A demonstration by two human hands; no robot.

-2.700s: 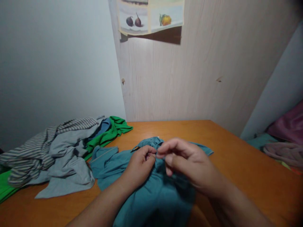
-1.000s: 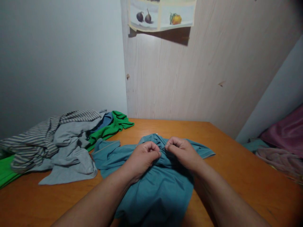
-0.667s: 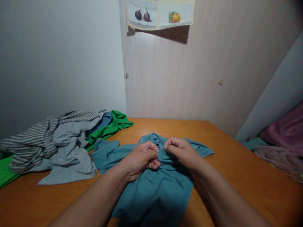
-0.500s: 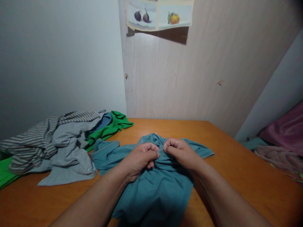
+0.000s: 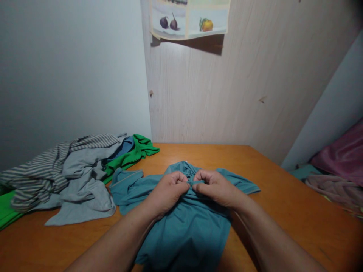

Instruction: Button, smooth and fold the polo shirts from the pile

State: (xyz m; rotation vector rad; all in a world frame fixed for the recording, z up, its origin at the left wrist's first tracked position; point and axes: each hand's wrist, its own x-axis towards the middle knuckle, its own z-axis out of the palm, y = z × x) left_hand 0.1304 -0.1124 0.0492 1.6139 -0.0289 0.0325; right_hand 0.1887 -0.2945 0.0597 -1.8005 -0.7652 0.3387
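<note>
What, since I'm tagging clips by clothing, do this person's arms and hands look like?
The left hand and right hand are ungloved. The left forearm and right forearm are bare to the frame's lower edge, so any sleeves are out of view. No watch, bracelet or ring shows, though parts of both hands are hidden.

Grey wall (image 5: 73, 68) at left, beside a wood-grain panel (image 5: 204, 94) with a sheet of fruit pictures (image 5: 189, 20), behind an orange-brown table (image 5: 283, 215).
</note>
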